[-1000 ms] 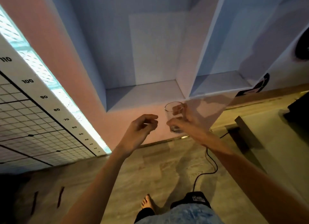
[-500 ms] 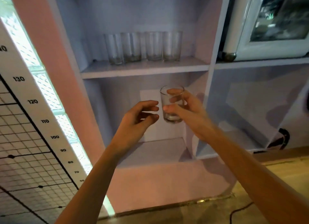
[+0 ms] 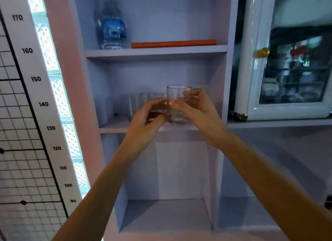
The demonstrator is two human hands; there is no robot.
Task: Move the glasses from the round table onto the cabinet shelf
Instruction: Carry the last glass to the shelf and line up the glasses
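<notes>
A clear tumbler [image 3: 177, 97] is gripped by my right hand [image 3: 195, 111], thumb in front and fingers round its right side. It is upright at the front edge of the middle cabinet shelf [image 3: 115, 127]; I cannot tell whether its base touches the shelf. My left hand [image 3: 147, 122] is loosely curled just left of the tumbler's base, fingertips close to it, and grips nothing. Several more clear glasses [image 3: 142, 102] stand in a blurred row further back on the same shelf, partly hidden by my left hand.
The shelf above carries a water bottle [image 3: 112, 25] and a flat orange item [image 3: 173, 43]. A white glass-door cabinet [image 3: 287, 70] stands on the right. A height chart [image 3: 27, 97] and glass-block window [image 3: 59, 97] are on the left. A lower compartment [image 3: 167, 212] sits below.
The view has tilted up from the floor to the shelves. Both hands have risen, carrying the tumbler from below the shelf up to the middle shelf's front edge. My left hand has closed in on it.
</notes>
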